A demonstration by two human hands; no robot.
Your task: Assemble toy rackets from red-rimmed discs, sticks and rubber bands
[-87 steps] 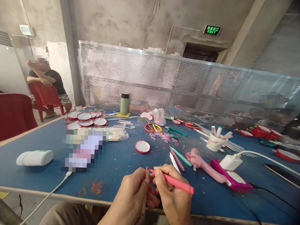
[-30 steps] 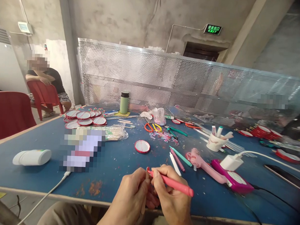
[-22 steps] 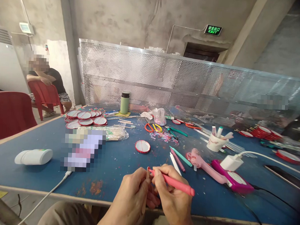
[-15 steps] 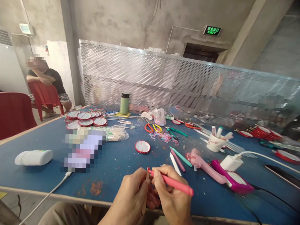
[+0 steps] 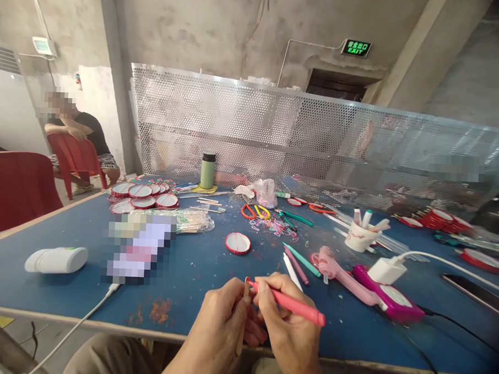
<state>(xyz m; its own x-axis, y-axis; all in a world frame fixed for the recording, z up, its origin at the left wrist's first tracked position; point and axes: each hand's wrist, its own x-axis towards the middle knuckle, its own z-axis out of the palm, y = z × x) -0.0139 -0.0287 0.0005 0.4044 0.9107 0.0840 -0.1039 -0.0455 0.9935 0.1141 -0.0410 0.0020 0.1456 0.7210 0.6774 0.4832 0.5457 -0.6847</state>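
Observation:
My left hand (image 5: 222, 323) is closed round a thin wooden stick (image 5: 242, 319) held upright at the near edge of the blue table (image 5: 196, 267). My right hand (image 5: 287, 329) grips a coral-pink marker (image 5: 294, 307) like a pen, its tip touching the top of the stick. Both hands sit close together just in front of me. Loose markers (image 5: 298, 261) in white, pink and green lie right behind my hands.
A round red-rimmed disc (image 5: 237, 243) lies mid-table, more discs (image 5: 139, 196) stacked far left. A pink glue gun (image 5: 337, 271), white charger (image 5: 385, 269), paper cup (image 5: 358, 236), scissors (image 5: 254, 211), green flask (image 5: 207, 171) and white bottle (image 5: 56, 259) surround. A person (image 5: 76, 132) sits on a red chair at left.
Almost nothing differs: my hands stay locked together with the marker tip on the stick, and the view shifts only slightly.

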